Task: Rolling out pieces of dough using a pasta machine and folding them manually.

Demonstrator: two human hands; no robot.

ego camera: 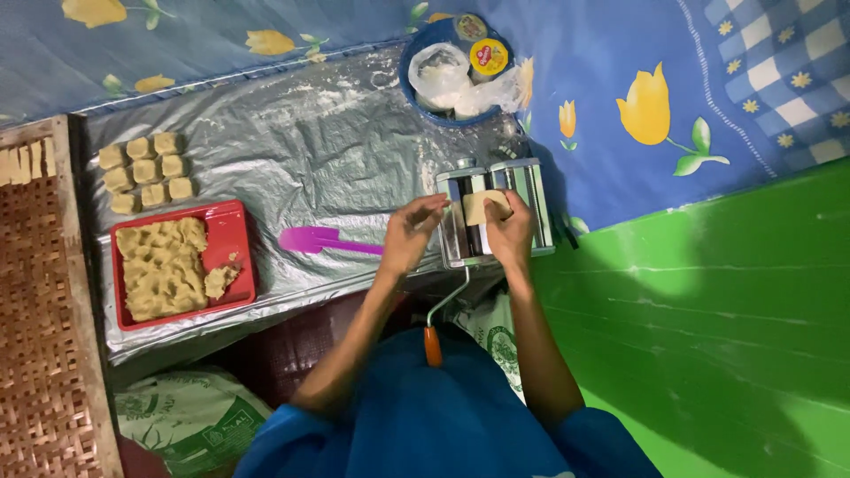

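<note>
A metal pasta roller machine (pixel 531 190) stands on a plastic-covered surface, its crank with an orange handle (pixel 432 345) hanging toward me. My right hand (pixel 512 235) presses a flat piece of yellow dough (pixel 482 206) onto the top of the rollers. My left hand (pixel 409 235) rests against the left side of the machine, fingertips touching its edge next to the dough.
A red tray (pixel 232 235) holds a mass of yellow dough. Several cut dough cubes (pixel 146 171) lie beyond it. A purple spatula (pixel 317 239) lies left of my hand. A blue bowl (pixel 423 104) with plastic bags and lids sits at the back. A woven mat (pixel 44 336) is at left.
</note>
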